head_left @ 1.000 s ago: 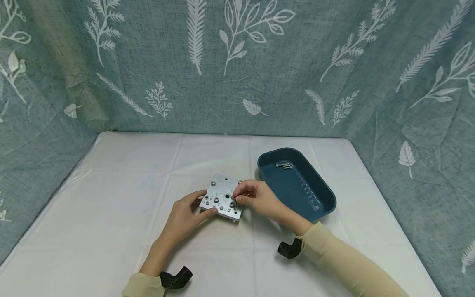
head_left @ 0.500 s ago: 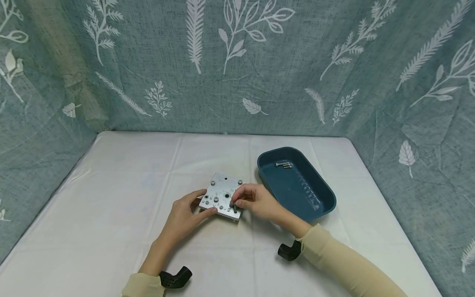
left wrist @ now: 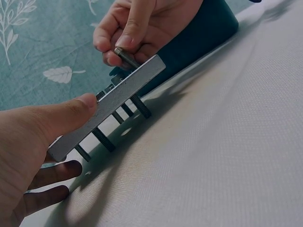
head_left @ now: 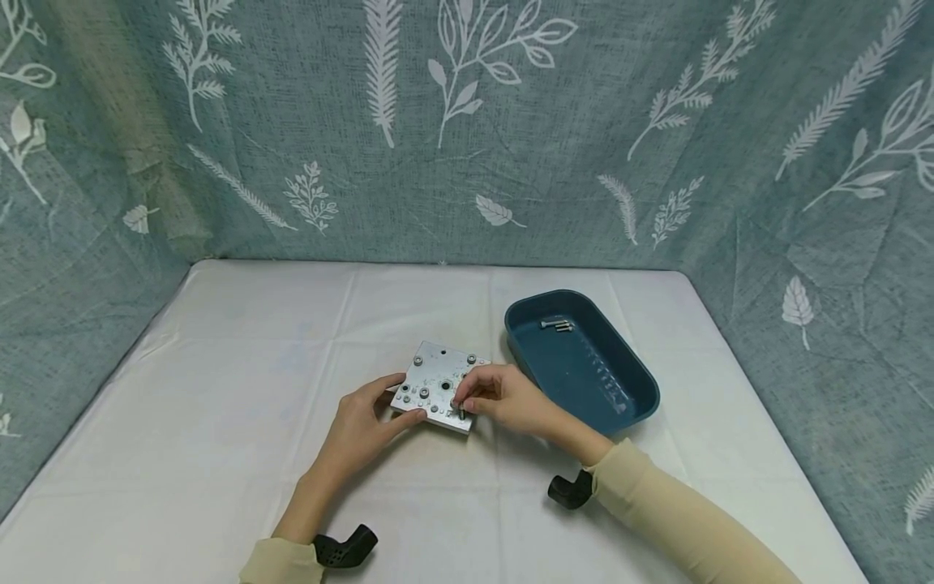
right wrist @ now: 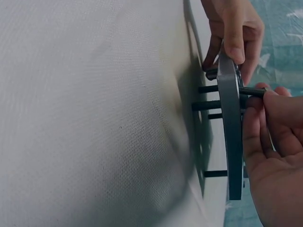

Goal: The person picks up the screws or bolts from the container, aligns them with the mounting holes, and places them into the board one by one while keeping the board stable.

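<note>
A silver metal plate (head_left: 432,375) with holes is held up off the table, tilted. My left hand (head_left: 357,426) grips its left side, thumb on the near edge. Several bolts (left wrist: 104,139) pass through the plate, their threaded ends sticking out underneath in both wrist views; some bolt heads show on top. Between thumb and fingers, my right hand (head_left: 511,397) pinches another bolt (left wrist: 127,57) by its head, above the near right corner. That bolt's lower end meets the plate's upper face; how deep it sits in a hole, I cannot tell.
Right of the plate stands a dark blue tray (head_left: 606,361), just behind the right hand. A few loose bolts (head_left: 558,325) lie at its far end. White cloth (head_left: 241,389) covers the table, and a patterned green curtain (head_left: 328,162) hangs behind it.
My right hand has moved slightly down toward the near right corner of the plate, the bolt still pinched in it. The left hand and the plate have hardly moved.
</note>
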Tool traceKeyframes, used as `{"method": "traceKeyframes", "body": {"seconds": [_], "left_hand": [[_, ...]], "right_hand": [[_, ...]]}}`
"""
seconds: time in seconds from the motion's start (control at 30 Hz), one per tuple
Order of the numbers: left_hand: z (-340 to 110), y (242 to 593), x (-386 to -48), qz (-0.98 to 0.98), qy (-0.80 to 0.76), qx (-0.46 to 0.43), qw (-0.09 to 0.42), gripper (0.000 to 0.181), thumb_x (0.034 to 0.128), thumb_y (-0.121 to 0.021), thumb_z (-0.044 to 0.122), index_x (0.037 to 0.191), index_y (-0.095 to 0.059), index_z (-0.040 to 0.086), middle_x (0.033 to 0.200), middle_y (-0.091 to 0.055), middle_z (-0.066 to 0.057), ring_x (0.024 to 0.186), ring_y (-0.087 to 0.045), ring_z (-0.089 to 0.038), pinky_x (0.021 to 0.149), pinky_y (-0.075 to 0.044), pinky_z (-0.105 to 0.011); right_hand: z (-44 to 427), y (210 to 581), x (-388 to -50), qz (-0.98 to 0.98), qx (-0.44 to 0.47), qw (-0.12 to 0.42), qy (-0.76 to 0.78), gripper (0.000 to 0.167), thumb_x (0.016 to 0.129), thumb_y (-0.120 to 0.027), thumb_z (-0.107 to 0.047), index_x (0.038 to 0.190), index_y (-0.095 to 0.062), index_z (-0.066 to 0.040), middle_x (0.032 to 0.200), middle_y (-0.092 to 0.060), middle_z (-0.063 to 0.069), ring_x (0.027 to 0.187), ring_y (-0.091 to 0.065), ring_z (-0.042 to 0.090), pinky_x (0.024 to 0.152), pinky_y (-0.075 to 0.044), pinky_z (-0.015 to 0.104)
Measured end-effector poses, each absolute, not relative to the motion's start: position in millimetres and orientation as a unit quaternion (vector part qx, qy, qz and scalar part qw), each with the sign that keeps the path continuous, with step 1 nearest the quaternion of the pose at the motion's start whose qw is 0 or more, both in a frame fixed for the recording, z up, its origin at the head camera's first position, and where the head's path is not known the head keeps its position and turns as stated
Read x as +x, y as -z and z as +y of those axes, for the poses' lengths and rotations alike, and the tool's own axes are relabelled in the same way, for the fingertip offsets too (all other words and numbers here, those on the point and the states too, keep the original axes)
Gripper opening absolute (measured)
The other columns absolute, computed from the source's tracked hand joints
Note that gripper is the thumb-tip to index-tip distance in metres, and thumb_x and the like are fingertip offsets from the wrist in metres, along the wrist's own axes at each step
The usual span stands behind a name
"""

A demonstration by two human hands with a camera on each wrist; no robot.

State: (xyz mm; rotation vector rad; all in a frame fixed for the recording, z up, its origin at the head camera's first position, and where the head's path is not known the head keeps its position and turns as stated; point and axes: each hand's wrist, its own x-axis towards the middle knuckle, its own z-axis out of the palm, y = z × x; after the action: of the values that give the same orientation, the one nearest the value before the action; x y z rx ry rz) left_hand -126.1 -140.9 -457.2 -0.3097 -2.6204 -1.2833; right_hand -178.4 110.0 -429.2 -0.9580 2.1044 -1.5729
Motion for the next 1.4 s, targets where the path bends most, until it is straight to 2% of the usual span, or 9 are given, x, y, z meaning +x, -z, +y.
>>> {"method": "traceKeyframes", "body": {"seconds": [0.23, 0.5, 0.8, 0.93, 1.17, 1.4], "left_hand": [[-140.6, 456.6, -126.1, -0.889, 0.434, -0.104, 0.105, 0.068, 0.0750, -0.087, 0.032, 0.129, -0.061, 0.000, 0.105, -0.070, -0.010, 0.098, -0.063, -0.022, 0.088, -0.049, -0.045], [-140.8, 457.6, -124.9, -0.890, 0.431, -0.105, 0.103, 0.068, 0.0758, -0.087, 0.034, 0.129, -0.061, 0.000, 0.110, -0.069, -0.012, 0.099, -0.063, -0.023, 0.089, -0.048, -0.046], [-139.9, 456.0, -126.9, -0.889, 0.434, -0.108, 0.104, 0.068, 0.0762, -0.086, 0.034, 0.130, -0.061, 0.001, 0.111, -0.069, -0.011, 0.100, -0.062, -0.023, 0.090, -0.048, -0.045], [-140.5, 456.7, -125.3, -0.890, 0.432, -0.106, 0.102, 0.067, 0.0758, -0.087, 0.032, 0.129, -0.061, 0.001, 0.111, -0.069, -0.011, 0.100, -0.063, -0.023, 0.089, -0.048, -0.044], [-140.1, 456.4, -124.9, -0.890, 0.433, -0.104, 0.098, 0.068, 0.0761, -0.087, 0.033, 0.130, -0.061, 0.001, 0.114, -0.068, -0.012, 0.103, -0.062, -0.024, 0.091, -0.047, -0.045], [-140.0, 457.1, -125.4, -0.890, 0.435, -0.102, 0.096, 0.068, 0.0760, -0.087, 0.034, 0.130, -0.061, 0.001, 0.112, -0.069, -0.011, 0.099, -0.062, -0.022, 0.088, -0.048, -0.044]], "right_hand": [[108.4, 427.2, -176.9, 0.775, -0.371, 0.155, 0.488, 0.019, 0.090, -0.064, 0.009, 0.092, -0.071, -0.009, 0.090, -0.069, -0.003, 0.087, -0.060, 0.012, 0.080, -0.050, 0.030], [106.3, 424.4, -175.2, 0.787, -0.374, 0.142, 0.470, 0.018, 0.088, -0.065, 0.008, 0.090, -0.071, -0.009, 0.086, -0.069, -0.003, 0.082, -0.061, 0.010, 0.076, -0.051, 0.029], [107.4, 420.5, -177.9, 0.788, -0.375, 0.150, 0.464, 0.016, 0.088, -0.066, 0.007, 0.089, -0.071, -0.008, 0.085, -0.070, -0.002, 0.082, -0.063, 0.011, 0.078, -0.051, 0.031], [107.7, 420.4, -178.5, 0.791, -0.373, 0.162, 0.458, 0.014, 0.089, -0.066, 0.005, 0.090, -0.072, -0.009, 0.086, -0.070, -0.003, 0.083, -0.063, 0.011, 0.080, -0.051, 0.031], [111.9, 421.2, -181.8, 0.798, -0.378, 0.150, 0.445, 0.018, 0.086, -0.068, 0.006, 0.084, -0.076, -0.011, 0.084, -0.071, -0.008, 0.080, -0.065, 0.008, 0.077, -0.052, 0.031], [114.1, 422.2, -181.5, 0.795, -0.377, 0.146, 0.451, 0.018, 0.087, -0.069, 0.005, 0.085, -0.076, -0.011, 0.085, -0.071, -0.008, 0.081, -0.066, 0.008, 0.077, -0.053, 0.031]]}}
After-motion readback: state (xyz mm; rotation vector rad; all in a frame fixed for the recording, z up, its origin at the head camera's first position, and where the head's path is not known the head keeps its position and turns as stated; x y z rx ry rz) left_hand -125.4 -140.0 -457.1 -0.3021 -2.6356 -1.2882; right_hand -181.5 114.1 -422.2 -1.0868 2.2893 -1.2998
